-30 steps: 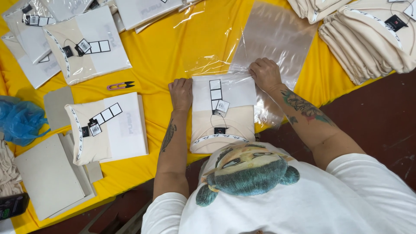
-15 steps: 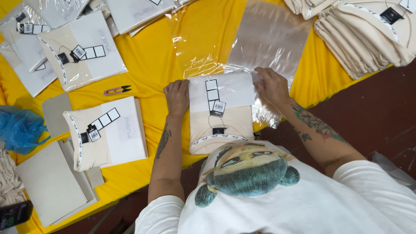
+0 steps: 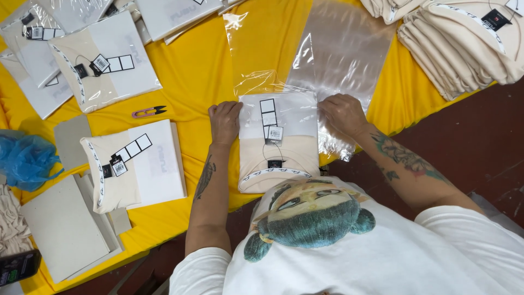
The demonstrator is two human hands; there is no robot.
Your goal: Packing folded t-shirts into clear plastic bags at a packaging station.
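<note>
A folded cream and white shirt (image 3: 278, 150) with hang tags lies on the yellow cloth (image 3: 196, 71) right in front of me. Its upper half sits inside a clear plastic bag (image 3: 335, 60) that stretches away across the cloth. My left hand (image 3: 225, 121) grips the bag's edge at the shirt's left side. At the right side, my right hand (image 3: 343, 113) grips the crinkled plastic. Both forearms reach in from below.
Another folded shirt (image 3: 136, 169) lies to the left, with bagged shirts (image 3: 103, 65) behind it. Small snips (image 3: 148, 112) rest between them. Grey cardboard sheets (image 3: 63, 229) and a blue plastic bag (image 3: 24, 161) sit far left. A stack of cream shirts (image 3: 458, 43) is at the back right.
The bag has been drawn further down over the shirt. Both hands have shifted a little along the shirt's sides with it.
</note>
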